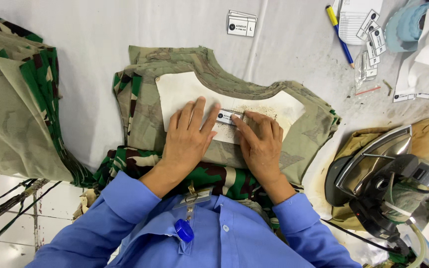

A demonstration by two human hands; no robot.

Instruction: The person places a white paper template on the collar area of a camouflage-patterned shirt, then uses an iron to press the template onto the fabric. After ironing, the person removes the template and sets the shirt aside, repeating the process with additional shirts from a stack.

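A stack of camouflage fabric pieces (304, 134) lies on the white table cover, with a white curved template (179, 89) on top. A small white label (228, 117) rests on the template. My left hand (189, 136) lies flat on the template, fingers spread, its fingertips at the label's left end. My right hand (259, 141) presses beside it, index finger on the label's right end. Brown specks dot the template near the label.
A steam iron (383, 173) stands tilted on a tan pad at the right. More camouflage cloth (16, 109) is piled at the left. Spare labels (242, 23), a blue and yellow pen (340, 37), paper slips and a teal cloth lie along the far edge.
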